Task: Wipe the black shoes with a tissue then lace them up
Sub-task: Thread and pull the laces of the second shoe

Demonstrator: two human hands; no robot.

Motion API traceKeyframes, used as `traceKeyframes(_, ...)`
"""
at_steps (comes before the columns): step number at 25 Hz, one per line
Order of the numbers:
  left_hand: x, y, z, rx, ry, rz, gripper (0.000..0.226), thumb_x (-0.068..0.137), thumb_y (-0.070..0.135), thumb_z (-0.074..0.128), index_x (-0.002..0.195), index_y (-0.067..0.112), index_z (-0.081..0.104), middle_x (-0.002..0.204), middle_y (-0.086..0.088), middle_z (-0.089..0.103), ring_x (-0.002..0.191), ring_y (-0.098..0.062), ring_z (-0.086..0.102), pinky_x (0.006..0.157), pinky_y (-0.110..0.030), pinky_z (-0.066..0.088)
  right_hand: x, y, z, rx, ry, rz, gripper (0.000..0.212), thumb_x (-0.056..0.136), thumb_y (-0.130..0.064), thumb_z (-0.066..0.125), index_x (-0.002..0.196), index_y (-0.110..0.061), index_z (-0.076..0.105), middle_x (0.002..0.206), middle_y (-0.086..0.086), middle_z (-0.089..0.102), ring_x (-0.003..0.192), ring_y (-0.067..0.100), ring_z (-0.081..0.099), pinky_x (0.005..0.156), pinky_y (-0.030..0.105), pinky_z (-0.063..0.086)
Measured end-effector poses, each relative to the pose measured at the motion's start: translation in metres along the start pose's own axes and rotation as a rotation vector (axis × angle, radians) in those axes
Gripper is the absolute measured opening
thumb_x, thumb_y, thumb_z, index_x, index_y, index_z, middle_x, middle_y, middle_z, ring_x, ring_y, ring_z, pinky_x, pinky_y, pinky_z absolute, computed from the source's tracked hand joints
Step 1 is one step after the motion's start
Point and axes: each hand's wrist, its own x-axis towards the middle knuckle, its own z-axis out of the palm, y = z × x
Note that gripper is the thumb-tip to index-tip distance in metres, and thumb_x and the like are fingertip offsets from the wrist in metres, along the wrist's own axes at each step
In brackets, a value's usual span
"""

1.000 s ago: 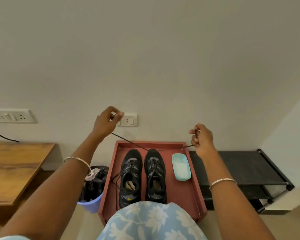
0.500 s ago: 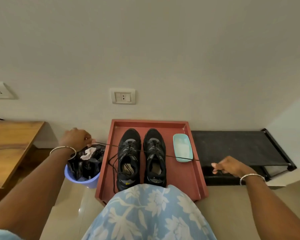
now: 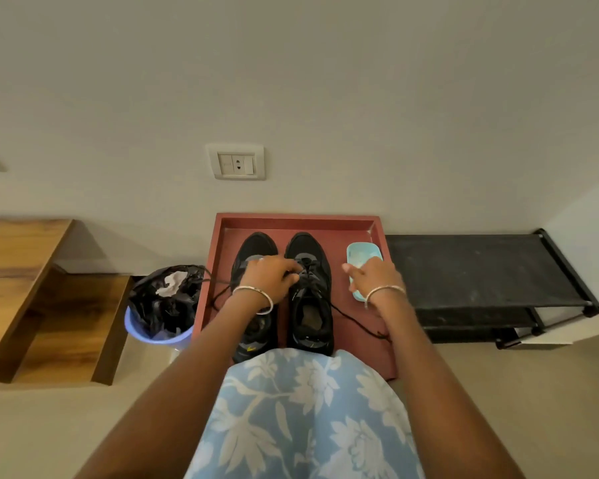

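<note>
Two black shoes stand side by side, toes to the wall, in a red tray. My left hand reaches across the left shoe and its curled fingertips pinch the black shoelace at the front eyelets of the right shoe. One lace end trails left over the tray rim, the other lies loose on the tray at the right. My right hand hovers above the teal tissue box, fingers relaxed, holding nothing.
A blue bin lined with a black bag, a crumpled tissue inside, stands left of the tray. A wooden desk is further left, a black shoe rack on the right. My floral-clothed knee covers the tray's near edge.
Both hands let the stretched lace ends drop and came in from the sides to the shoes. My left hand now pinches the lace at the right shoe; the view tilted down.
</note>
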Motion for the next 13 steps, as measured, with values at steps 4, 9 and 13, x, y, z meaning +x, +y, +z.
traceKeyframes(4,-0.003,0.017,0.041,-0.125,0.121,-0.125,0.017,0.096,0.029,0.059,0.11,0.022,0.067,0.108,-0.002,0.071,0.1,-0.027,0.066,0.089,-0.041,0.048,-0.02,-0.014,0.078,0.356,0.019,-0.15,0.019,0.088,-0.026,0.074,0.104,-0.017,0.076,0.1,0.002,0.076,0.095,0.022,0.069,0.087,0.035,0.055)
traceKeyframes(9,-0.011,0.028,0.062,-0.321,0.3,-0.297,0.015,0.098,0.026,0.059,0.088,0.014,0.061,0.087,-0.003,0.067,0.078,-0.028,0.063,0.061,-0.04,0.049,-0.021,0.0,0.097,0.49,0.199,-0.107,0.013,0.087,-0.021,0.077,0.08,-0.015,0.066,0.077,-0.004,0.068,0.072,0.013,0.062,0.059,0.022,0.044)
traceKeyframes(13,-0.018,0.04,0.074,-0.277,0.401,-0.365,0.016,0.102,0.026,0.051,0.09,0.015,0.052,0.081,-0.003,0.067,0.071,-0.032,0.063,0.053,-0.034,0.035,-0.02,-0.008,0.102,0.443,0.296,-0.084,0.012,0.094,-0.015,0.067,0.085,-0.014,0.058,0.077,-0.003,0.063,0.07,0.016,0.058,0.058,0.03,0.047)
